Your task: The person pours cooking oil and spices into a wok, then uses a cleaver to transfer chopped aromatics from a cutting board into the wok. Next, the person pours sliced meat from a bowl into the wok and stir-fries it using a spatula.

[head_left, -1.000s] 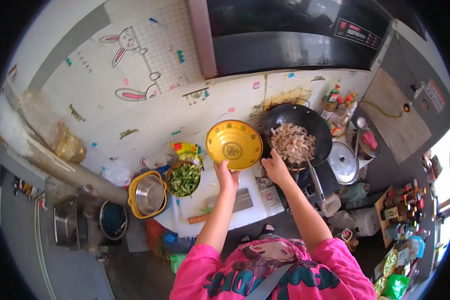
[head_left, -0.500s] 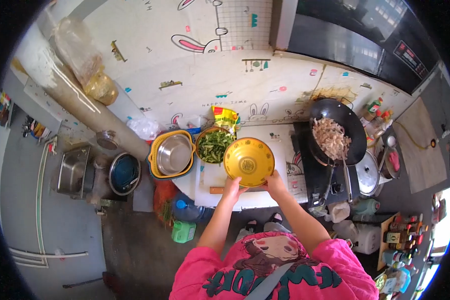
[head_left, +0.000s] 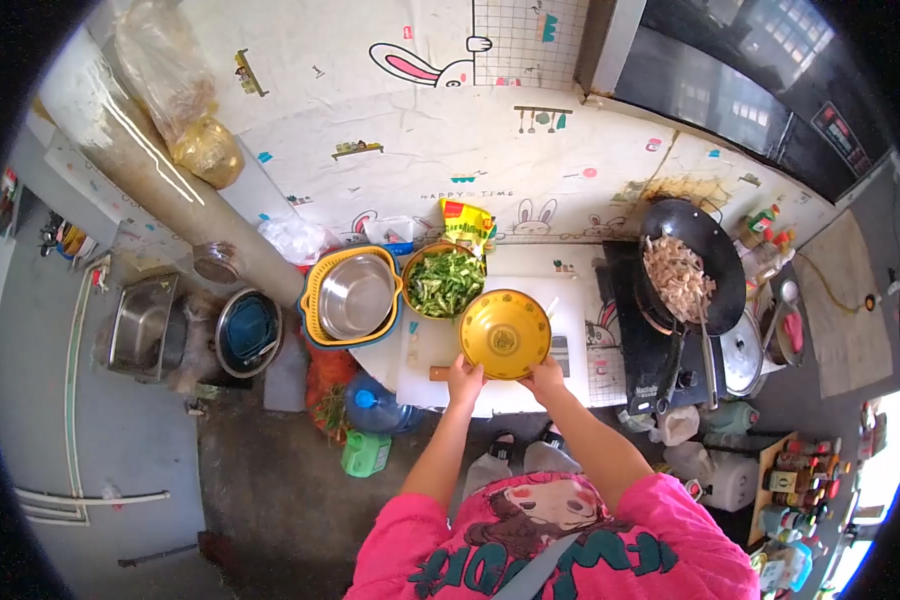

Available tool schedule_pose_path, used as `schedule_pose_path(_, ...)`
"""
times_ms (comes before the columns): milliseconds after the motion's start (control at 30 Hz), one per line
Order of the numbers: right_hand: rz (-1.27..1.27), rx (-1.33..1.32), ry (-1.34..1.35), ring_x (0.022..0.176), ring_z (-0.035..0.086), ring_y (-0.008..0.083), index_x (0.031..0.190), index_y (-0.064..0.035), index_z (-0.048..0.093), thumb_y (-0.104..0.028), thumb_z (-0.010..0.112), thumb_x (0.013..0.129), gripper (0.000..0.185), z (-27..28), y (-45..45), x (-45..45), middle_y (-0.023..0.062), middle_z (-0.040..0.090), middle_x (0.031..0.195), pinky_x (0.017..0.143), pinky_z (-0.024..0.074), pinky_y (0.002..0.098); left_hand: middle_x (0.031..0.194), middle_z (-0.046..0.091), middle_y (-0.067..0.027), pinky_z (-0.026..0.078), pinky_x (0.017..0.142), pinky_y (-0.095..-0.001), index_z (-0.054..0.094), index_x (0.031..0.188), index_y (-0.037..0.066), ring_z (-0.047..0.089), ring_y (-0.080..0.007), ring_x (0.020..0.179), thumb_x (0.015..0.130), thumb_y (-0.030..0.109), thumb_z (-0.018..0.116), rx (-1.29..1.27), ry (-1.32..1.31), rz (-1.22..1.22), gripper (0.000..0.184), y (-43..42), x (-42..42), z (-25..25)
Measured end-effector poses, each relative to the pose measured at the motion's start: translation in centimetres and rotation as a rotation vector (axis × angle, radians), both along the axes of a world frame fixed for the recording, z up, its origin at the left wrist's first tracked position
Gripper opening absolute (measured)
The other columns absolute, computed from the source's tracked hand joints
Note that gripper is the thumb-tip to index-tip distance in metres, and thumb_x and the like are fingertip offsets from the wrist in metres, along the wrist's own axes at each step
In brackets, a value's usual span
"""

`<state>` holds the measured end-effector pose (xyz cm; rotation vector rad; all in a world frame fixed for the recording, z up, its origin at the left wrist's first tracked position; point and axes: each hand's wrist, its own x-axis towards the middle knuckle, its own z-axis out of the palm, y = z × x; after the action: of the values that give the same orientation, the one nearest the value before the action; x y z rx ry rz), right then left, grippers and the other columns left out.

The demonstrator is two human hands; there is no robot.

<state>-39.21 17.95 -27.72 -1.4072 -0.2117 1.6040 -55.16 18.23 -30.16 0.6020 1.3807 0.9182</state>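
Note:
An empty yellow bowl is held over the white cutting board. My left hand grips its lower left rim, and my right hand grips its lower right rim. Beneath the bowl lies a knife, its wooden handle showing on the left and part of its blade on the right. Behind the bowl to the left, another bowl holds chopped green vegetables. Sliced meat sits in a black wok with a metal utensil in it.
The wok stands on a black stove. A steel bowl rests in a yellow basket at the left. Behind stands a yellow packet. Right of the stove are a pot lid and bottles. A sink is far left.
The view has swung left. My right hand, earlier free near the wok, has taken hold of the yellow bowl, which has moved away from the wok and over the board.

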Motion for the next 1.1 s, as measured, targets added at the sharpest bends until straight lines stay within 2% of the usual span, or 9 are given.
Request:
schedule_pose_path(67, -0.061, -0.002, -0.037, 0.096, 0.057, 0.0309, 0.116, -0.0004, 0.041, 0.003, 0.042, 0.085, 0.031, -1.2, 0.7, 0.3, 0.0163, 0.051, 0.11, 0.077, 0.0533, 0.0425, 0.102, 0.055, -0.0071, 0.051, 0.069, -0.0309, 0.04, 0.125, 0.011, 0.056, -0.0182, 0.091, 0.087, 0.008, 0.052, 0.026, 0.035, -0.036, 0.039, 0.8, 0.6, 0.0)
schedule_pose_path(133, -0.12, -0.007, -0.072, 0.093, 0.058, 0.0317, 0.114, -0.0003, 0.041, 0.005, 0.041, 0.082, 0.032, -1.1, 1.0, 0.7, 0.0167, 0.053, 0.105, 0.076, 0.0528, 0.0441, 0.102, 0.058, -0.0088, 0.045, 0.055, -0.0218, 0.039, 0.126, 0.004, 0.058, -0.0113, 0.073, 0.088, 0.012, 0.052, 0.165, 0.047, 0.023, 0.041, 1.2, 1.6, 0.8)
schedule_pose_path(233, -0.248, 0.091, -0.09, 0.094, 0.057, 0.0316, 0.109, 0.0004, 0.042, 0.006, 0.041, 0.082, 0.028, -1.1, 2.3, 2.5, 0.0167, 0.052, 0.104, 0.075, 0.0531, 0.0438, 0.105, 0.058, -0.0081, 0.044, 0.055, -0.0199, 0.032, 0.133, 0.004, 0.057, -0.0093, 0.072, 0.089, 0.018, 0.052, 0.202, -0.026, -0.004, 0.051, 2.2, 2.8, 1.7)
schedule_pose_path(300, -0.381, 0.142, -0.088, 0.094, 0.057, 0.0312, 0.106, 0.0006, 0.042, 0.007, 0.04, 0.081, 0.025, -0.8, 4.0, 3.5, 0.0174, 0.051, 0.106, 0.074, 0.0537, 0.0426, 0.111, 0.057, -0.0096, 0.045, 0.059, -0.0215, 0.03, 0.135, 0.003, 0.058, -0.0117, 0.082, 0.089, 0.021, 0.052, 0.197, 0.01, -0.091, 0.054, 2.7, 3.3, 1.4)
schedule_pose_path(400, -0.404, 0.148, -0.076, 0.096, 0.056, 0.0327, 0.111, 0.0026, 0.041, 0.007, 0.041, 0.082, 0.029, 0.1, 6.8, 4.5, 0.0183, 0.049, 0.111, 0.077, 0.0539, 0.0423, 0.129, 0.047, -0.0047, 0.044, 0.081, -0.036, 0.032, 0.135, 0.01, 0.05, -0.0174, 0.104, 0.09, 0.031, 0.048, 0.158, -0.007, -0.229, 0.052, 3.1, 4.7, 0.4)
schedule_pose_path(767, -0.369, 0.018, -0.141, 0.093, 0.057, 0.0345, 0.113, 0.0058, 0.043, 0.008, 0.046, 0.079, 0.034, -2.1, 13.1, 2.3, 0.0212, 0.05, 0.109, 0.071, 0.0555, 0.0405, 0.131, 0.044, -0.0069, 0.041, 0.087, -0.0361, 0.037, 0.131, 0.008, 0.045, -0.0189, 0.114, 0.091, 0.019, 0.044, 0.108, -0.078, -0.2, 0.042, 0.7, 4.0, -0.1)
schedule_pose_path(967, -0.336, 0.02, -0.058, 0.087, 0.058, 0.0317, 0.109, 0.0074, 0.044, -0.004, 0.051, 0.082, 0.03, -5.6, 13.4, 1.1, 0.0213, 0.051, 0.105, 0.066, 0.0552, 0.0393, 0.126, 0.048, -0.0066, 0.042, 0.085, -0.0344, 0.042, 0.128, 0.008, 0.046, -0.0188, 0.111, 0.091, 0.019, 0.045, 0.115, -0.027, -0.174, 0.039, -0.3, 2.5, -1.4)
schedule_pose_path(1067, -0.3, -0.178, -0.176, 0.092, 0.055, 0.0284, 0.11, 0.0031, 0.046, -0.011, 0.052, 0.083, 0.031, -4.3, 13.1, 0.5, 0.0186, 0.051, 0.106, 0.068, 0.0517, 0.0398, 0.125, 0.048, -0.0065, 0.042, 0.085, -0.0352, 0.043, 0.127, 0.008, 0.047, -0.0201, 0.111, 0.091, 0.025, 0.045, 0.171, 0.109, -0.211, 0.04, 0.5, 2.7, -4.7)
schedule_pose_path(1100, -0.254, -0.192, -0.211, 0.095, 0.053, 0.0272, 0.111, 0.0005, 0.046, -0.013, 0.051, 0.084, 0.031, -2.9, 12.4, 0.3, 0.0165, 0.05, 0.109, 0.071, 0.0491, 0.0389, 0.125, 0.048, -0.0065, 0.042, 0.085, -0.0352, 0.043, 0.127, 0.008, 0.047, -0.0201, 0.111, 0.091, 0.025, 0.045, 0.186, 0.104, -0.233, 0.04, 1.1, 3.3, -2.8)
